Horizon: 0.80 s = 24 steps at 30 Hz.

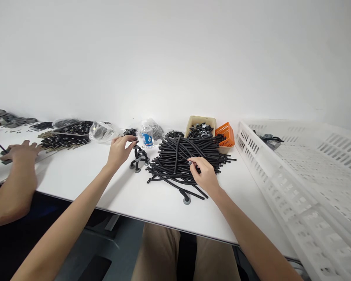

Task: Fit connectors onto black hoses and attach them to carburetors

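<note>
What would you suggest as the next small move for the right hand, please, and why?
I would probably have the right hand pinch one tube from the pile of black tubes: it is right at that pile, while the left hand is at the black and gray pieces. Whether the right hand holds anything is unclear.

Blue-labelled bottle (147, 137) before white wall (175, 58); white slotted crate (273, 177) right.

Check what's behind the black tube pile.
Behind the black tube pile: thin black loops, a beige bin holding black and grey parts, and an orange basket. The pile hides the bin's lower front; anything there can't be seen.
</note>
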Tool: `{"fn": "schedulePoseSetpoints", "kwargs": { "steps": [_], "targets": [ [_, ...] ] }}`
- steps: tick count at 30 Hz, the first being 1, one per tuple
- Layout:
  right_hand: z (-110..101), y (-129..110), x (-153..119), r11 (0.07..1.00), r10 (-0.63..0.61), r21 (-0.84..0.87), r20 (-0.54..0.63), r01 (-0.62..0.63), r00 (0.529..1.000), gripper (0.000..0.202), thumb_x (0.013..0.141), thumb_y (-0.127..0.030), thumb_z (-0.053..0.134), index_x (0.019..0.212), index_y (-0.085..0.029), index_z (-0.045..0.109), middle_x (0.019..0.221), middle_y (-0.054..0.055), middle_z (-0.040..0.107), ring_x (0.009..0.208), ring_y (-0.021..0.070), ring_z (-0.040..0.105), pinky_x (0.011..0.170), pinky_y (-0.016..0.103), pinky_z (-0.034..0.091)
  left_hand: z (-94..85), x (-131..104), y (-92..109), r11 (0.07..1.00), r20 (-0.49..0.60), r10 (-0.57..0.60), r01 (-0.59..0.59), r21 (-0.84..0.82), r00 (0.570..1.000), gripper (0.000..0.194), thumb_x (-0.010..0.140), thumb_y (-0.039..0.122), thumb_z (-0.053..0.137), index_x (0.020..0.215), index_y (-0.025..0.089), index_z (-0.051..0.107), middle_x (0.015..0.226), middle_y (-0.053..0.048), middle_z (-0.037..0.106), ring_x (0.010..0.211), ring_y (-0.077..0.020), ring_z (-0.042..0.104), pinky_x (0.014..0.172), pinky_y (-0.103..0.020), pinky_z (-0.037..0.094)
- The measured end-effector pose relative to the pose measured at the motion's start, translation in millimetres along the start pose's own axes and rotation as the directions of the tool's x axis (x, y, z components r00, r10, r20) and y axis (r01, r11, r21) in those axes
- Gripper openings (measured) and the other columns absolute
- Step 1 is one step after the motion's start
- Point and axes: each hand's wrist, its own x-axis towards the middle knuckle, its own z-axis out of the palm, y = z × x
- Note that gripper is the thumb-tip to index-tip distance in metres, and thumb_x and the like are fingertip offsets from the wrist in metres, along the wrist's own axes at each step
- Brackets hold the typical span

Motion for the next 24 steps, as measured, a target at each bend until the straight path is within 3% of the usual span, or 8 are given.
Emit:
{"fn": "schedulePoseSetpoints", "kwargs": {
  "steps": [17, 24],
  "targets": [
    [0.9, 0.2, -0.5, 1.000, 0.002, -0.011, 0.008, -0.002, 1.000, 0.019, 0.094, -0.014, 0.046, 0.103, -0.020, 0.063, 0.086, 0.006, 0.067, 0.079, 0.0182, 0.061, 0.076, 0.033, 0.053, 1.2, -3.5, 3.5, 1.000, 0.040, -0.008, 0.009, -0.014, 0.999, 0.023, 0.094, 0.040, 0.049, 0.106, 0.024, 0.062, 0.096, -0.004, 0.074, 0.094, -0.0240, 0.067, 0.097, -0.041, 0.038],
    [1.0, 0.3, 0.3, 1.000, 0.011, -0.004, 0.012, -0.011, 1.000, 0.020, 0.094, -0.014, 0.046, 0.104, -0.020, 0.063, 0.089, 0.006, 0.068, 0.080, 0.0184, 0.062, 0.077, 0.034, 0.054, 2.4, -4.2, -4.1, 1.000, 0.020, -0.007, 0.007, -0.003, 1.000, 0.023, 0.094, 0.038, 0.048, 0.106, 0.024, 0.061, 0.096, -0.005, 0.074, 0.095, -0.0247, 0.067, 0.097, -0.041, 0.039]
  ]
}}
